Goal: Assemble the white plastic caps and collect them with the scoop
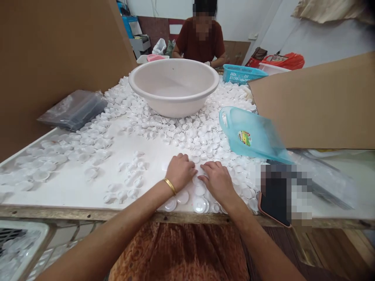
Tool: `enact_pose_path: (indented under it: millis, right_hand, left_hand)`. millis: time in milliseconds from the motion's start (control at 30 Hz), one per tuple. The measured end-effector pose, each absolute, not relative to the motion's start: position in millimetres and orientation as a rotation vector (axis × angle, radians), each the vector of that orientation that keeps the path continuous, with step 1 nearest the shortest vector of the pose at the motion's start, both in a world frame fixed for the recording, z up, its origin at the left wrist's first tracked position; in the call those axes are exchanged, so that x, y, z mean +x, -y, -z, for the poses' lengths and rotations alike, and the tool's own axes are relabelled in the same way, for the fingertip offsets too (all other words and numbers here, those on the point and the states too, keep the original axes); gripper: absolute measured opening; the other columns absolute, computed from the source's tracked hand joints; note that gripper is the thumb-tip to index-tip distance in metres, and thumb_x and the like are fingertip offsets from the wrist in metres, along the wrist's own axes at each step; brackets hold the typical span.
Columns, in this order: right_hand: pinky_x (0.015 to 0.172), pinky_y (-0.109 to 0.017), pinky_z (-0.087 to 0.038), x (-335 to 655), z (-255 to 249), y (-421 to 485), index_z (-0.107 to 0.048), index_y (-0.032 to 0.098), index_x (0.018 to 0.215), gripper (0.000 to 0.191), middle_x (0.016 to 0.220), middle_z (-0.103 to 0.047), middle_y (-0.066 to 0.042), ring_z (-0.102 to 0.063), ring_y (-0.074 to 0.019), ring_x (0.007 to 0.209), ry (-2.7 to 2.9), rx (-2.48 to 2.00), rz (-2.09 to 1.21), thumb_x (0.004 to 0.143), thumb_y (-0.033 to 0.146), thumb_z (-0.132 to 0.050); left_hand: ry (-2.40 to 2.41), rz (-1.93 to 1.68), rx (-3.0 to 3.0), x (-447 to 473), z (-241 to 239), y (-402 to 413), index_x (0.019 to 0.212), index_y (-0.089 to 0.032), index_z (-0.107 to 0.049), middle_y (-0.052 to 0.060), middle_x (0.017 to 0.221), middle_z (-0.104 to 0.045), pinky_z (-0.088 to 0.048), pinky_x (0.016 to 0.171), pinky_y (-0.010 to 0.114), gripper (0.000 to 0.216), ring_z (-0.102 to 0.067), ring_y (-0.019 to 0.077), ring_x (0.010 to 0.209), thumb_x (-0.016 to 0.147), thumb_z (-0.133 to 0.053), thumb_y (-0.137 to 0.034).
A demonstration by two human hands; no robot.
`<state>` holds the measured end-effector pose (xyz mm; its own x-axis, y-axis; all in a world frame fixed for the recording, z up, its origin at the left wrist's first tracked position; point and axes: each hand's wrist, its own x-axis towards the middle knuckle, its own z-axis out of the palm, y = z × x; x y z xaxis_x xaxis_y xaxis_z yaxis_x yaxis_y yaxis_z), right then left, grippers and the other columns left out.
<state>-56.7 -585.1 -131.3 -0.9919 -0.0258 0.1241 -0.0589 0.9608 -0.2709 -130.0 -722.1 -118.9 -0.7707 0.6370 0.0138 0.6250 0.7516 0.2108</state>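
Observation:
Small round white plastic caps (pixel 205 136) cover much of the white tabletop, many with a little loop or tab. My left hand (pixel 181 171), with a gold bangle on its wrist, is closed low over the table; its curled fingers hide whatever they grip. Close on its right, my right hand (pixel 218 179) bends its thumb and fingertips around a small white plastic cap (pixel 198 178) between the two hands. Larger flat white discs (pixel 200 204) lie below them by the table's front edge. A loose group of caps (pixel 133 179) sits left of my left hand.
A big white basin (pixel 175 95) stands on the caps farther back. To the right lie a translucent blue board (pixel 252 132), a phone (pixel 275 203) and a cardboard sheet (pixel 316 101). Plastic-wrapped packs (pixel 76 109) lie left. A person (pixel 202 43) sits opposite.

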Motion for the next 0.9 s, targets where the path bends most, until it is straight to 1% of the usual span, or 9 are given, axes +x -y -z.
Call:
enact_pose_path:
  millis: [100, 267, 400, 533, 567, 633, 767, 800, 900]
  right_hand:
    - [0.079, -0.037, -0.039, -60.6, 135.6, 583.0, -0.062, 0.019, 0.097, 0.02, 0.097, -0.061, -0.008, -0.051, -0.0238, 0.095, 3.011, 0.13, -0.434, 0.079, 0.027, -0.057]
    - [0.077, -0.036, -0.042, -61.5, 153.8, 572.6, -0.06, 0.02, 0.094, 0.018, 0.094, -0.061, -0.009, -0.054, -0.0228, 0.088, 2.956, 0.251, -0.574, 0.079, 0.026, -0.053]
    - [0.077, -0.04, -0.042, -64.5, 147.2, 576.4, -0.061, 0.023, 0.098, 0.022, 0.098, -0.062, -0.009, -0.055, -0.0249, 0.091, 2.91, 0.299, -0.626, 0.08, 0.03, -0.05]
    - [0.082, -0.038, -0.041, -87.8, 117.6, 611.9, -0.062, 0.023, 0.098, 0.024, 0.1, -0.062, -0.008, -0.055, -0.0229, 0.095, 2.844, 0.375, -0.79, 0.083, 0.031, -0.046]
    - [0.082, -0.036, -0.041, -98.4, 111.6, 626.6, -0.062, 0.023, 0.099, 0.024, 0.1, -0.062, -0.007, -0.055, -0.0214, 0.095, 2.85, 0.43, -0.858, 0.084, 0.031, -0.045]
    - [0.082, -0.033, -0.041, -124.7, 105.4, 660.2, -0.061, 0.022, 0.103, 0.025, 0.103, -0.061, -0.006, -0.055, -0.0198, 0.096, 2.884, 0.526, -0.959, 0.083, 0.028, -0.046]
    - [0.076, -0.029, -0.041, -183.3, 114.8, 725.7, -0.058, 0.019, 0.111, 0.034, 0.111, -0.058, -0.01, -0.056, -0.02, 0.095, 3.042, 0.535, -0.997, 0.078, 0.02, -0.053]
    - [0.073, -0.028, -0.041, -195.4, 119.0, 737.8, -0.058, 0.018, 0.111, 0.035, 0.109, -0.059, -0.01, -0.057, -0.0197, 0.092, 3.06, 0.54, -0.999, 0.076, 0.02, -0.055]
    - [0.061, -0.024, -0.039, -218.4, 128.5, 758.0, -0.064, 0.018, 0.097, 0.031, 0.087, -0.064, -0.006, -0.058, -0.0169, 0.075, 3.116, 0.609, -1.015, 0.067, 0.023, -0.065]
  left_hand:
    - [-2.908, -0.279, 1.038, -119.8, 121.1, 708.6, 0.08, -0.012, -0.066, 0.014, 0.084, -0.061, -0.036, 0.08, 0.042, 0.021, -0.052, 0.0278, 0.091, 0.078, -0.052, -0.028]
    - [-2.69, -0.426, 0.742, -117.9, 118.8, 703.0, 0.075, -0.014, -0.065, 0.014, 0.078, -0.064, -0.04, 0.076, 0.039, 0.013, -0.059, 0.0268, 0.085, 0.073, -0.056, -0.024]
    - [-2.522, -0.942, 0.473, -128.4, 107.3, 734.8, 0.069, -0.016, -0.063, 0.007, 0.071, -0.065, -0.044, 0.062, 0.029, 0.007, -0.06, 0.0195, 0.07, 0.067, -0.064, -0.023]
    - [-2.434, -1.519, 0.111, -160.9, 101.1, 808.2, 0.085, -0.012, -0.062, 0.002, 0.067, -0.063, -0.043, 0.054, 0.019, 0.015, -0.057, 0.0102, 0.057, 0.07, -0.059, -0.015]
    - [-2.511, -1.549, -0.017, -170.2, 102.9, 829.0, 0.088, -0.013, -0.062, 0.002, 0.068, -0.063, -0.043, 0.054, 0.019, 0.018, -0.056, 0.0095, 0.057, 0.071, -0.057, -0.016]
    - [-2.748, -1.442, -0.254, -185.8, 109.9, 865.4, 0.086, -0.014, -0.064, 0.001, 0.07, -0.063, -0.042, 0.055, 0.018, 0.018, -0.055, 0.0084, 0.057, 0.071, -0.056, -0.018]
    - [-2.841, -1.324, -0.331, -199.4, 128.2, 898.7, 0.086, -0.016, -0.065, 0.001, 0.069, -0.063, -0.041, 0.055, 0.018, 0.019, -0.054, 0.0085, 0.053, 0.071, -0.053, -0.02]
    - [-2.849, -1.3, -0.33, -200.3, 131.6, 899.7, 0.086, -0.016, -0.066, 0.001, 0.068, -0.063, -0.041, 0.054, 0.018, 0.02, -0.054, 0.0088, 0.053, 0.071, -0.053, -0.021]
    - [-2.865, -1.229, -0.315, -201.5, 137.0, 897.5, 0.085, -0.018, -0.067, 0.001, 0.067, -0.064, -0.04, 0.054, 0.019, 0.02, -0.055, 0.01, 0.055, 0.07, -0.054, -0.022]
